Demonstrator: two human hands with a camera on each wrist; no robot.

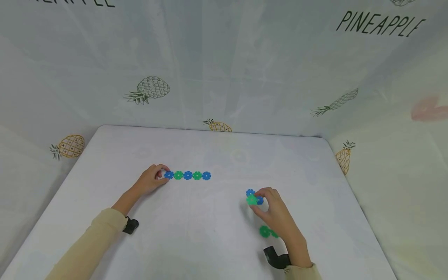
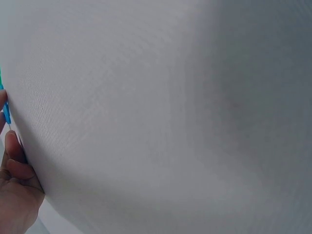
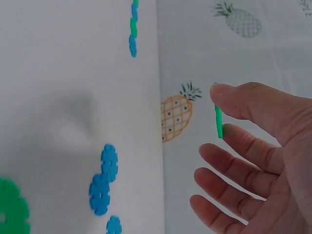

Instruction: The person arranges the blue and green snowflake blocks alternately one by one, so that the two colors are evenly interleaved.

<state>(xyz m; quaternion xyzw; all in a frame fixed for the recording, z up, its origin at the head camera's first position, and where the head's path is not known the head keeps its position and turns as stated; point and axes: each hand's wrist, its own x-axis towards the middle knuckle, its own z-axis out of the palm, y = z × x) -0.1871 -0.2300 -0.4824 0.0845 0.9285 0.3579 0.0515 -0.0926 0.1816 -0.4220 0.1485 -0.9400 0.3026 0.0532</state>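
Note:
My left hand (image 1: 150, 179) pinches the left end disc of a row (image 1: 188, 175) of notched plastic snowflake discs, alternating blue and green, seemingly joined edge to edge. In the left wrist view, that blue disc (image 2: 6, 112) shows edge-on between fingertips at the left border. Thumb and index finger of my right hand (image 1: 276, 212) hold a single green snowflake disc (image 1: 251, 200) above the table. The right wrist view shows this green disc (image 3: 218, 119) edge-on, the other fingers spread loosely. Loose blue discs (image 3: 99, 194) lie on the table below, partly hidden in the head view.
Green discs (image 1: 265, 231) lie nearer the front, partly covered by my right wrist. The white table (image 1: 210, 233) meets a pineapple-printed cloth (image 1: 217, 77) at its back and sides. Black wrist devices (image 1: 131, 225) sit at both cuffs.

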